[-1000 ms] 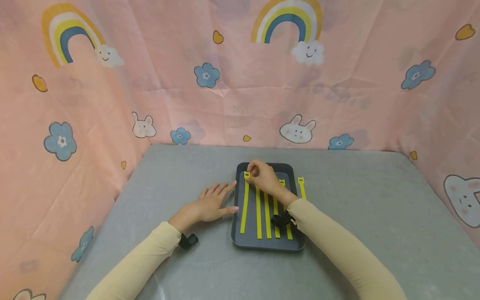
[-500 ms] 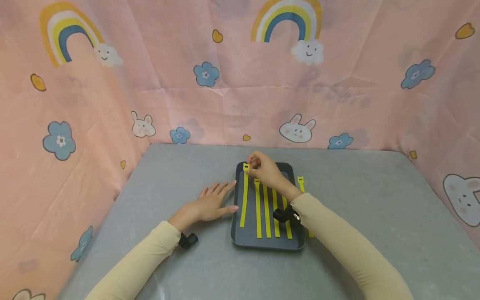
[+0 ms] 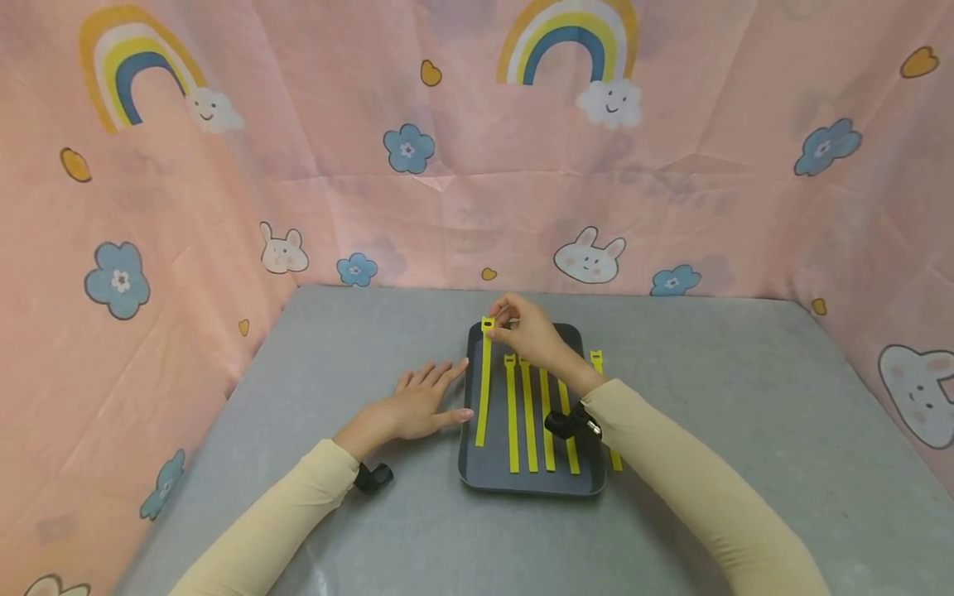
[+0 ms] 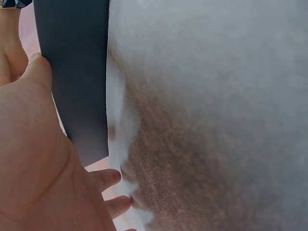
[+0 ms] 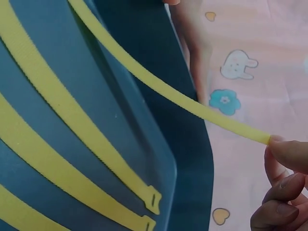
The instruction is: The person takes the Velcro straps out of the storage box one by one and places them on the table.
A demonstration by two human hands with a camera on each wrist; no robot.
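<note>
My right hand (image 3: 532, 335) pinches a flat yellow strap-type cable tie (image 3: 483, 397) close to its slotted head, above the left side of a dark grey tray (image 3: 495, 476). In the right wrist view, this cable tie (image 5: 159, 86) curves up off the tray floor toward thumb and finger. Several similar yellow cable ties (image 3: 513, 422) lie side by side inside the tray; my right hand and forearm cover parts of some. My left hand (image 3: 417, 411) is spread with straight fingers at the tray's left edge. The left wrist view has its thumb against the tray wall (image 4: 77, 86).
Another yellow cable tie (image 3: 596, 360) lies on the table just right of the tray, partly under my right sleeve (image 3: 671, 463). The grey table (image 3: 745, 397) ends at a pink printed cloth (image 3: 477, 207) behind and at both sides. Each wrist wears a small black camera.
My right hand has moved away from me and slightly upward, drawing the pinched cable tie toward the tray's far edge and past it. My left hand stays in place.
</note>
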